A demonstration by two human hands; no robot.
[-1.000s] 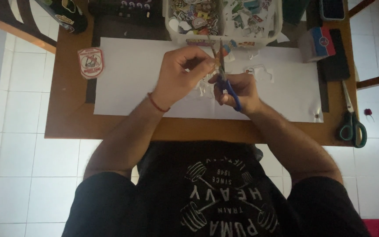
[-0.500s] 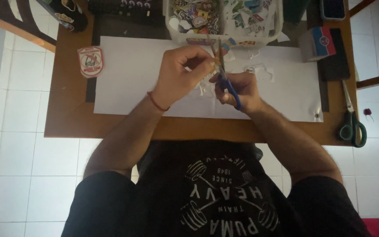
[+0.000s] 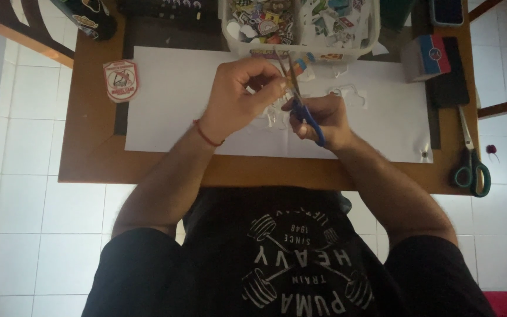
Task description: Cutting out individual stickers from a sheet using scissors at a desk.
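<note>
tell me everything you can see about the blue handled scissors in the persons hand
The blue-handled scissors are small, with blue loops that look like plastic and thin metal blades. The right hand grips them, fingers through the loops, so much of the handle is hidden. The blades point up and away from the person, toward the clear tray of stickers, above the white paper sheet. Their tips meet a small pale piece pinched by the left hand. How far the blades are open cannot be told.
</note>
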